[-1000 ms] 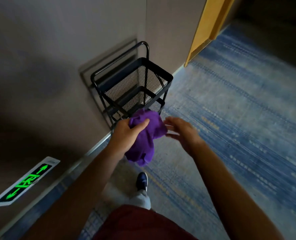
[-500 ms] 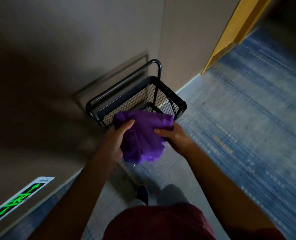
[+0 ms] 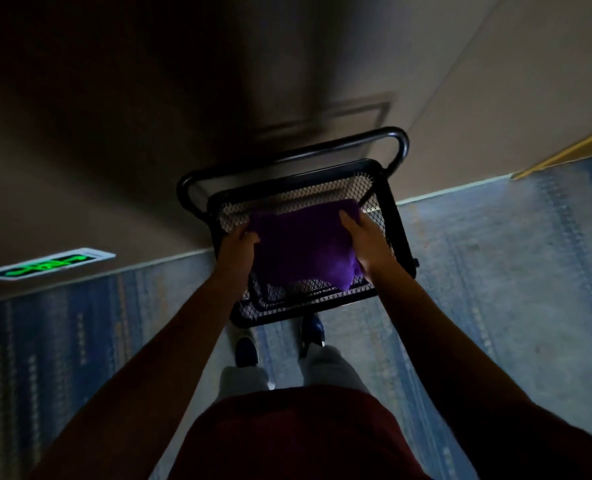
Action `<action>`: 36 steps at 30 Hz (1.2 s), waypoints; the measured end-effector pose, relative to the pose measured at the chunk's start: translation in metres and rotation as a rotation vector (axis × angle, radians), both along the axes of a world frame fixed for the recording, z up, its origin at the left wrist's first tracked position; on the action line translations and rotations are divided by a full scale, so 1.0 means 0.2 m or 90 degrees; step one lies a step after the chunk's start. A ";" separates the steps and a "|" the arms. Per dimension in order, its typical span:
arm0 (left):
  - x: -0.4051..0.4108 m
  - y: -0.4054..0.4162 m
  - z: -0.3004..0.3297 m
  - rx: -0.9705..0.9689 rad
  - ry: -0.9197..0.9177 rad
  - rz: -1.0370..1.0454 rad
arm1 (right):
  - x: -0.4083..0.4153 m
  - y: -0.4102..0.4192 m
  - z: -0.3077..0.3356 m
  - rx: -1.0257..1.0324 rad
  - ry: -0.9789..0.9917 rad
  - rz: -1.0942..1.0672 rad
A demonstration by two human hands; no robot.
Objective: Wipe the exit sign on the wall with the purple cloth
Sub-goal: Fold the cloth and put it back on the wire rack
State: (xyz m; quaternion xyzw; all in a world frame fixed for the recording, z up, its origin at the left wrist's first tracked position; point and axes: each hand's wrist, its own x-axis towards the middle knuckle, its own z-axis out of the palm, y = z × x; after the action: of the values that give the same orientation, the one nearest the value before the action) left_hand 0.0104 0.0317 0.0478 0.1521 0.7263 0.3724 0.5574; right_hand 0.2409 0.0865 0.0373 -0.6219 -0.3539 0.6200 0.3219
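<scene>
The purple cloth [image 3: 303, 242] is spread between both my hands, directly over the top tray of a black mesh cart [image 3: 396, 216]. My left hand [image 3: 238, 245] grips its left edge and my right hand [image 3: 365, 242] grips its right edge. The exit sign [image 3: 47, 265], a glowing green strip in a white frame, sits low on the wall just above the floor, far to the left of my hands. The scene is dim.
The cart stands against the beige wall [image 3: 287, 81] with its handle bar [image 3: 322, 147] toward the wall. Blue patterned carpet [image 3: 495, 289] covers the floor. My feet [image 3: 246, 351] are just behind the cart. A yellow wooden edge [image 3: 564, 155] shows at right.
My view has turned to face the cart head-on. My right hand has taken hold of the cloth, and both hands have carried it over the cart's top tray and spread it out.
</scene>
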 end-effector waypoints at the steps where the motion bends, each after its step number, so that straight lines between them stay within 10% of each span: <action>1: 0.00 0.02 -0.04 -0.024 0.002 0.005 | -0.01 0.03 -0.04 -0.025 -0.003 0.003; 13: 0.03 -0.10 -0.41 -0.107 0.014 0.003 | 0.04 0.08 -0.31 -0.136 -0.117 0.162; 19: 0.02 -0.10 -0.46 -0.098 0.126 0.002 | 0.06 0.12 -0.37 0.007 -0.378 0.221; 26: 0.11 -0.21 -0.39 0.107 0.604 -0.387 | 0.05 0.06 -0.32 0.272 -0.577 0.318; 31: 0.17 -0.23 -0.46 0.080 0.617 -0.722 | 0.01 -0.04 -0.33 0.328 -0.649 0.632; 36: 0.15 -0.18 -0.44 0.027 0.587 -0.755 | 0.04 -0.05 -0.35 0.269 -0.672 0.692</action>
State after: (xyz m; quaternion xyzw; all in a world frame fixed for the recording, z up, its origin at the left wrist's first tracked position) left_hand 0.0409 -0.0036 -0.0410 0.6692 0.6751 -0.0777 0.3007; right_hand 0.2494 0.0769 -0.0318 -0.4992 -0.8252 0.2325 -0.1259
